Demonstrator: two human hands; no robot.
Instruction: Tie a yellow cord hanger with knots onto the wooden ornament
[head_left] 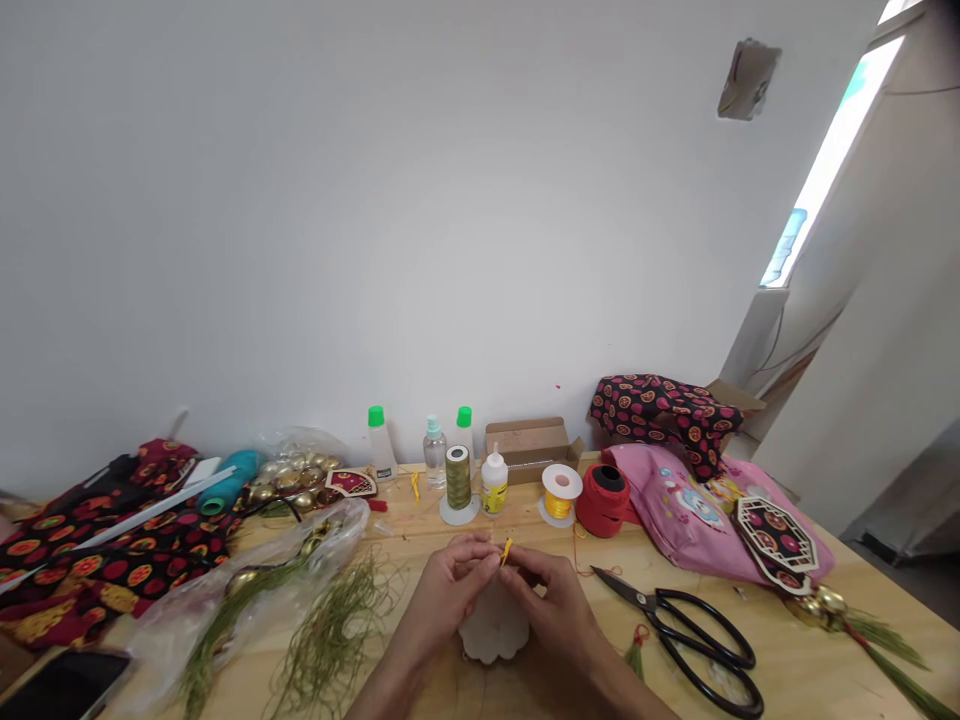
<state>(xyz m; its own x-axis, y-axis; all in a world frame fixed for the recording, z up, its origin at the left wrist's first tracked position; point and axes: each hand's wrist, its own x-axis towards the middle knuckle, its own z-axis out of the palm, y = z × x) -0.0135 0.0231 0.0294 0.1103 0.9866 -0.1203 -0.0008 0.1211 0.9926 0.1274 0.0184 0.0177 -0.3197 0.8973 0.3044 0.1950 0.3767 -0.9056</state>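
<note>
Near the front middle of the wooden table, my left hand (459,585) and my right hand (551,590) meet with thumbs and fingers pinched together. Between their fingertips a small loop of yellow cord (507,549) stands up, and both hands appear to grip it. Under my palms a pale, scallop-edged flat piece (493,632) shows in part; its upper portion is hidden by my fingers. Whether it hangs from the cord or rests on the table I cannot tell. Black-handled scissors (675,625) lie to the right of my right hand, blades slightly apart.
Loose green threads (337,625) lie left. Behind my hands stand an olive thread spool (458,480), a glue bottle (494,485), a yellow cord spool (561,492) and a red roll (604,500). A pink bag (660,500) is right; a phone (64,685) lies front left.
</note>
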